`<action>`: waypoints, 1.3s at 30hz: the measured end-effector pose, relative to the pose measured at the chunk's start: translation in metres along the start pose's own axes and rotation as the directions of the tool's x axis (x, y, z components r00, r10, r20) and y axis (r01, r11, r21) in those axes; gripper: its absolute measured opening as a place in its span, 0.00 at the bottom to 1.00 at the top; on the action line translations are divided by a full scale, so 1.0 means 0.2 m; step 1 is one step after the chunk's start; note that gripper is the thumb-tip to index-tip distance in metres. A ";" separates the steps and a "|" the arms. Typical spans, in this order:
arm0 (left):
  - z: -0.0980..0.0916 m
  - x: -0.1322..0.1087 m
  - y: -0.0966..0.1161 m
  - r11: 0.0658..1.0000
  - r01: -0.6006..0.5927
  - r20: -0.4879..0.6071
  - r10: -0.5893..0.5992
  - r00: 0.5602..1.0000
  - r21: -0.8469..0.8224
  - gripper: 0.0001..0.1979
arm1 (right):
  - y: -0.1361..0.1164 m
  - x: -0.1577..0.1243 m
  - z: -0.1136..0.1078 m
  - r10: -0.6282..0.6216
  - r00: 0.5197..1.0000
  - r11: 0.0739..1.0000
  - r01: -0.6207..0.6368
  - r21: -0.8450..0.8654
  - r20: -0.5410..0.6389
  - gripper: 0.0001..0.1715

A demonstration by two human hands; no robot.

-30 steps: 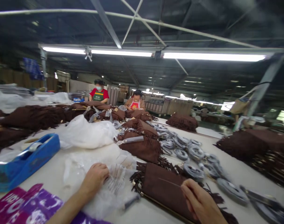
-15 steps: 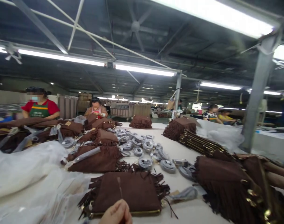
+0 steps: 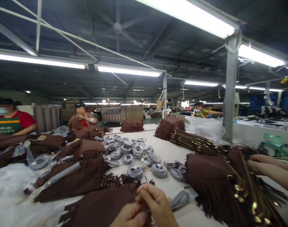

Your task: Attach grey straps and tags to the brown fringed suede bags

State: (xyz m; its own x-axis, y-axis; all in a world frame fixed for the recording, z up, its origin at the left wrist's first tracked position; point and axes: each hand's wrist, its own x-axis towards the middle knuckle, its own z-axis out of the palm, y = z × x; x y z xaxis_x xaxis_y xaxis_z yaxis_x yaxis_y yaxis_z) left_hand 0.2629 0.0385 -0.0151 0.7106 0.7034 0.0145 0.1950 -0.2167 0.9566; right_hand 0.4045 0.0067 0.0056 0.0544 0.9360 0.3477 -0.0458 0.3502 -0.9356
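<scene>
A brown suede fringed bag (image 3: pixel 99 206) lies on the white table (image 3: pixel 172 148) right in front of me. My left hand (image 3: pixel 129 217) and my right hand (image 3: pixel 155 203) meet at the bag's right edge, both closed with fingers pinched on its fringe. Just right of my right hand lies a grey wrapped strap bundle (image 3: pixel 180 199). More brown fringed bags (image 3: pixel 73 178) lie to the left.
Several grey strap bundles (image 3: pixel 132 151) are spread over the table's middle. A row of brown bags with gold frames (image 3: pixel 231 183) runs along the right, where another person's hands (image 3: pixel 269 168) reach in. Clear plastic bags (image 3: pixel 9 186) lie at left. Co-workers sit at the far left.
The view has swung right and slightly down. My left hand has come into view and joined the right hand on the bag's edge. The blue tape dispenser has left the view.
</scene>
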 end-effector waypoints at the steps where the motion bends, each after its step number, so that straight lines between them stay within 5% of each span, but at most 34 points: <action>1: -0.07 0.06 0.01 0.993 0.027 -0.064 -0.020 0.998 0.116 0.19 | 0.00 0.05 -0.02 0.048 0.997 0.993 -0.041 0.113 -0.056 0.25; 4: -0.33 0.26 -0.02 0.779 0.241 -0.397 0.011 0.918 0.579 0.16 | 0.05 0.16 -0.09 0.189 0.973 0.925 -0.133 0.356 -0.129 0.33; 7: -0.52 0.47 -0.12 0.607 0.420 -0.545 0.027 0.838 0.674 0.14 | 0.15 0.20 -0.15 0.240 0.970 0.905 -0.208 0.371 -0.042 0.29; 11: -0.58 0.67 -0.25 0.549 0.498 -0.581 -0.027 0.814 0.671 0.09 | 0.28 0.21 -0.19 0.249 0.961 0.911 -0.275 0.307 0.124 0.27; 15: -0.56 0.73 -0.28 0.573 0.444 -0.558 0.028 0.830 0.689 0.08 | 0.30 0.22 -0.22 0.241 0.956 0.947 -0.269 0.177 0.167 0.25; 19: -0.58 0.68 -0.12 0.668 0.280 -0.513 0.178 0.840 0.689 0.08 | 0.26 0.23 -0.22 0.176 0.982 0.984 -0.178 0.027 0.074 0.20; 24: -0.60 0.50 0.18 0.812 0.079 -0.521 0.293 0.802 0.578 0.12 | 0.16 0.22 -0.18 0.040 0.997 0.996 -0.045 -0.083 -0.066 0.15; 28: -0.56 0.35 0.32 0.932 -0.051 -0.549 0.256 0.796 0.359 0.14 | 0.08 0.19 -0.11 -0.032 0.995 0.991 0.020 -0.129 -0.094 0.13; 35: -0.44 0.13 0.41 0.996 -0.074 -0.475 0.092 0.875 0.057 0.16 | -0.07 0.16 0.02 -0.177 0.976 0.912 0.113 -0.395 -0.129 0.10; 39: -0.43 0.02 0.48 0.989 -0.124 -0.495 0.150 0.856 0.085 0.17 | -0.20 0.13 0.06 -0.261 0.956 0.807 0.139 -0.574 -0.136 0.10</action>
State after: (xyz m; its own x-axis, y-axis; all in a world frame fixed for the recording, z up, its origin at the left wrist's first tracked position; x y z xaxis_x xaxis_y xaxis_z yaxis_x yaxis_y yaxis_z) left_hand 0.2274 0.0784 0.1023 0.3032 0.9046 0.2998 0.1617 -0.3589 0.9193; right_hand 0.3948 0.0177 0.0528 0.1997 0.7983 0.5682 0.5434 0.3923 -0.7422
